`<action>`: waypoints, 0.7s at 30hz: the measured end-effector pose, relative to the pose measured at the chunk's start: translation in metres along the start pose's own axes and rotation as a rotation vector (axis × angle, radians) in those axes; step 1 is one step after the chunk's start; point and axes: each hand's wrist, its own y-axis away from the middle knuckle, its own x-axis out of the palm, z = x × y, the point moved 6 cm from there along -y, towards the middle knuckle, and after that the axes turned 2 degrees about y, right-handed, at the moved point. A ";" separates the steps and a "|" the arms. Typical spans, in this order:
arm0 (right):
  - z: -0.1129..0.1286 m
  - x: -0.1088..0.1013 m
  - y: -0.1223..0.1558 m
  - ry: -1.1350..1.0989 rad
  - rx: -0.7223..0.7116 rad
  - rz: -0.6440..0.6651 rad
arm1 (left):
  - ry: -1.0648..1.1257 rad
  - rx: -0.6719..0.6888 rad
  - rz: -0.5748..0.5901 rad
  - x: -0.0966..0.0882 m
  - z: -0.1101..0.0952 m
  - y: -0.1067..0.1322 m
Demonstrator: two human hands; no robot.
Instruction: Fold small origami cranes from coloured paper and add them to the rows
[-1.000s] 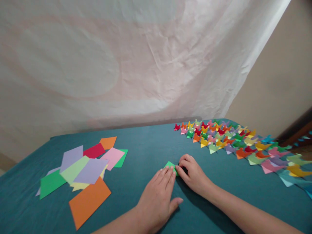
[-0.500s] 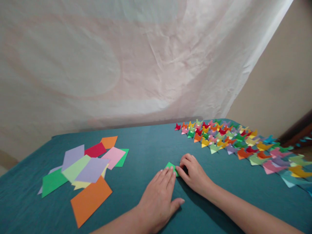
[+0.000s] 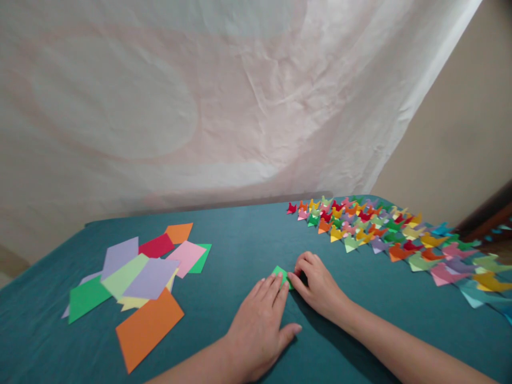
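A small folded piece of green paper lies on the teal tablecloth in front of me, partly covered by my fingers. My left hand rests flat on it, fingers stretched forward and thumb out to the side. From the right, my right hand touches the paper's right edge with curled fingers, thumb and forefinger pinched together there. How much of the edge sits between those fingertips is hard to see.
Loose coloured paper sheets overlap at the left, with an orange sheet nearest me and a lilac one behind. Rows of folded paper birds stand at the right. A pale cloth hangs behind the table.
Almost nothing differs. My left fingers have shifted very slightly on the green paper, while my right hand stays at its edge.
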 end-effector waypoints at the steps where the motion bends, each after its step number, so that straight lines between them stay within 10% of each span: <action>1: 0.000 0.000 0.000 0.001 0.001 0.000 | 0.003 -0.002 -0.001 0.000 0.000 0.000; 21: 0.000 0.001 -0.001 0.008 -0.018 -0.014 | 0.024 -0.001 -0.012 -0.002 0.001 0.001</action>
